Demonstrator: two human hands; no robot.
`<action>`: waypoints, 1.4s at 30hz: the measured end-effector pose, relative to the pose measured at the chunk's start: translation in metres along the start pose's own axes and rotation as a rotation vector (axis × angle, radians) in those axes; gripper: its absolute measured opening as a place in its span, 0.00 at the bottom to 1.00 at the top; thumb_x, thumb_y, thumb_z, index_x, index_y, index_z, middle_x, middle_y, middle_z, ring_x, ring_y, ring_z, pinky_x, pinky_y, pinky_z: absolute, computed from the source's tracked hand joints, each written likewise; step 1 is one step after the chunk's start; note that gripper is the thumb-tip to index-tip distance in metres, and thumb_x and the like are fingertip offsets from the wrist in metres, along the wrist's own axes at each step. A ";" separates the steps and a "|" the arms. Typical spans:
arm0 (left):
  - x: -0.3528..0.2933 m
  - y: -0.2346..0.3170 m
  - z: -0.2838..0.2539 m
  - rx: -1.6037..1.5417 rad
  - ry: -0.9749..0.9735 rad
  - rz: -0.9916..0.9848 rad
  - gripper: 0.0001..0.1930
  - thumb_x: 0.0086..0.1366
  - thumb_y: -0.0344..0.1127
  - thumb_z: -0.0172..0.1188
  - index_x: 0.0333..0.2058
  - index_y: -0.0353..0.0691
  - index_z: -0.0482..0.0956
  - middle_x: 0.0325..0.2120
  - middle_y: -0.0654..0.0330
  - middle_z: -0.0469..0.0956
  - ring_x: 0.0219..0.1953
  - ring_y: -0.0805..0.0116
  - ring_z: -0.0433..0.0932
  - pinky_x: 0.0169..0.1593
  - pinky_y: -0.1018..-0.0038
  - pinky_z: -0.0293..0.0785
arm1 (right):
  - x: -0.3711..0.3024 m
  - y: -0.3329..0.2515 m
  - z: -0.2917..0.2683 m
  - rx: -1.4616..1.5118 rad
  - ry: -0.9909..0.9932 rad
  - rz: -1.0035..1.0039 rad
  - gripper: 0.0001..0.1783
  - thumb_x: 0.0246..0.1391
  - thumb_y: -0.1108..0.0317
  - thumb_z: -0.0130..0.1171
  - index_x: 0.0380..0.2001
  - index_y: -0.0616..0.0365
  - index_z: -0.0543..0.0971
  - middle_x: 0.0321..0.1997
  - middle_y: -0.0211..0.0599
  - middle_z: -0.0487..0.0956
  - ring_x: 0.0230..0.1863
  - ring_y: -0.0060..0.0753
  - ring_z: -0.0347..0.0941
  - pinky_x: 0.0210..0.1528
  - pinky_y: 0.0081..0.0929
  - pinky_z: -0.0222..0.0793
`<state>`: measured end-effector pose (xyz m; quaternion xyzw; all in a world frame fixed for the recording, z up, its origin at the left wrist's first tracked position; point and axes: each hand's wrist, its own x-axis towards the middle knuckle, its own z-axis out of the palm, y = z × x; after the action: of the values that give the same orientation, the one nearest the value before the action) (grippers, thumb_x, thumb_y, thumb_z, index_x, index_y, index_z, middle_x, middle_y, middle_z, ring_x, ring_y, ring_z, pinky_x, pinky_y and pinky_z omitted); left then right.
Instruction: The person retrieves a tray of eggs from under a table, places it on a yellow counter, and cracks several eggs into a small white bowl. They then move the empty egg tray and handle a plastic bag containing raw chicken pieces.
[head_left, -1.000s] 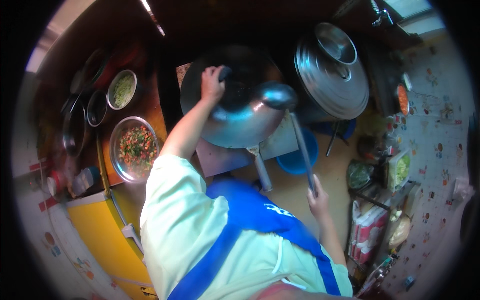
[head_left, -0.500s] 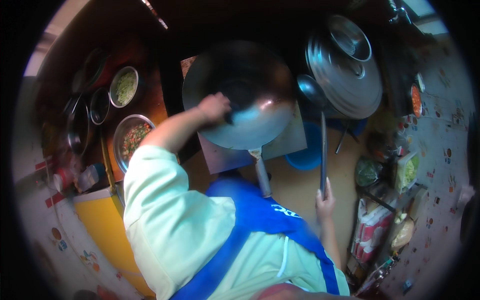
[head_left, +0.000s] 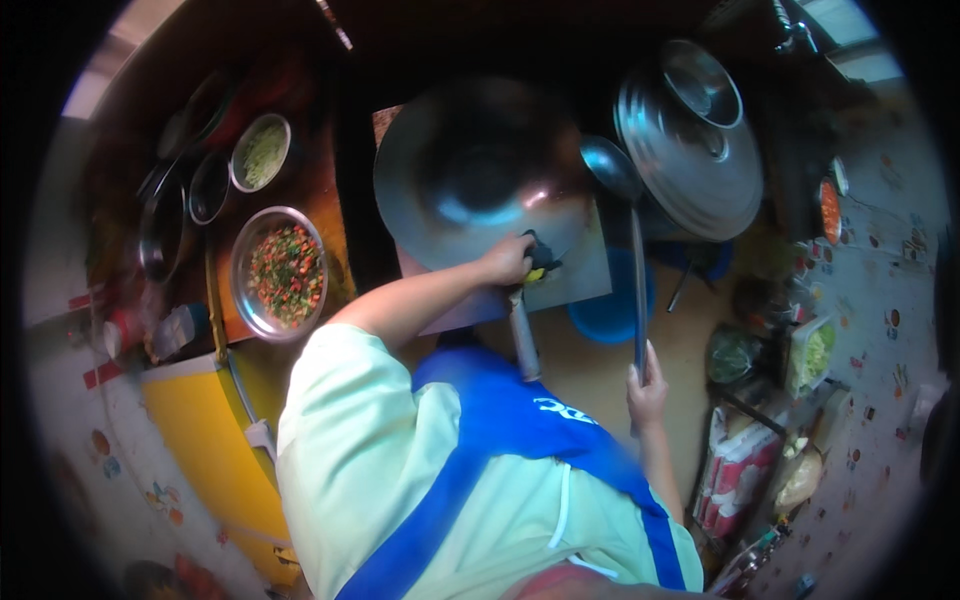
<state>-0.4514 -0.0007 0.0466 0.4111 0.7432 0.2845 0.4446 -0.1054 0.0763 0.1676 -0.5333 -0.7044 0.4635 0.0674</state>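
A large round wok (head_left: 415,190) sits in front of me, its bare handle (head_left: 522,338) toward my body. At the wok's near rim, my left hand (head_left: 508,258) is closed around a dark wad with a yellow patch (head_left: 541,256); its exact kind is unclear. My right hand (head_left: 648,390) grips the end of a long-handled metal ladle (head_left: 612,170). The ladle's bowl is beside the wok's right rim, close to a large round metal lid (head_left: 665,165).
A metal bowl of chopped mixed vegetables (head_left: 285,275) and a smaller bowl of pale green pieces (head_left: 264,155) stand on the left counter. A clear bowl (head_left: 703,85) lies on the lid. A blue basin (head_left: 612,305) sits lower right of the wok. Groceries (head_left: 740,470) line the right wall.
My left hand has moved from inside the wok to its near right rim, bringing the dark wad into view. The ladle's bowl has shifted slightly left.
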 end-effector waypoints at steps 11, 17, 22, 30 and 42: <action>0.150 -0.022 -0.118 0.250 0.962 0.013 0.20 0.58 0.30 0.54 0.51 0.47 0.70 0.47 0.44 0.67 0.47 0.46 0.70 0.51 0.58 0.69 | -0.041 0.021 -0.021 0.027 0.146 0.159 0.30 0.57 0.75 0.52 0.64 0.55 0.62 0.26 0.23 0.70 0.21 0.11 0.63 0.21 0.15 0.59; 0.061 0.012 -0.012 0.220 0.053 0.648 0.24 0.62 0.34 0.55 0.58 0.51 0.67 0.43 0.53 0.67 0.50 0.56 0.66 0.54 0.62 0.64 | -0.046 0.021 -0.019 0.121 0.172 0.253 0.30 0.56 0.74 0.53 0.63 0.56 0.64 0.31 0.27 0.74 0.25 0.13 0.65 0.27 0.16 0.64; 0.054 -0.056 -0.093 0.768 -0.030 0.330 0.24 0.62 0.31 0.49 0.57 0.56 0.68 0.49 0.54 0.67 0.49 0.55 0.69 0.53 0.64 0.70 | -0.033 0.018 -0.020 0.121 0.161 0.205 0.30 0.56 0.73 0.54 0.62 0.57 0.64 0.30 0.26 0.73 0.23 0.12 0.62 0.26 0.15 0.62; 0.132 0.039 -0.024 0.059 0.306 0.215 0.26 0.65 0.43 0.51 0.62 0.56 0.59 0.49 0.46 0.65 0.48 0.47 0.69 0.52 0.56 0.68 | -0.046 0.015 -0.016 -0.164 0.236 -0.055 0.31 0.54 0.71 0.55 0.62 0.53 0.65 0.40 0.42 0.80 0.37 0.29 0.77 0.38 0.28 0.71; 0.057 0.205 -0.022 0.051 0.325 0.813 0.16 0.61 0.38 0.54 0.48 0.45 0.73 0.49 0.52 0.67 0.55 0.52 0.65 0.55 0.59 0.66 | -0.082 0.018 -0.070 -0.550 0.327 -0.130 0.35 0.45 0.75 0.58 0.60 0.44 0.68 0.37 0.47 0.78 0.34 0.49 0.76 0.36 0.38 0.72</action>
<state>-0.4131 0.1496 0.1937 0.6311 0.5879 0.4790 0.1633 -0.0172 0.0503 0.2268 -0.5529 -0.8156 0.1586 0.0625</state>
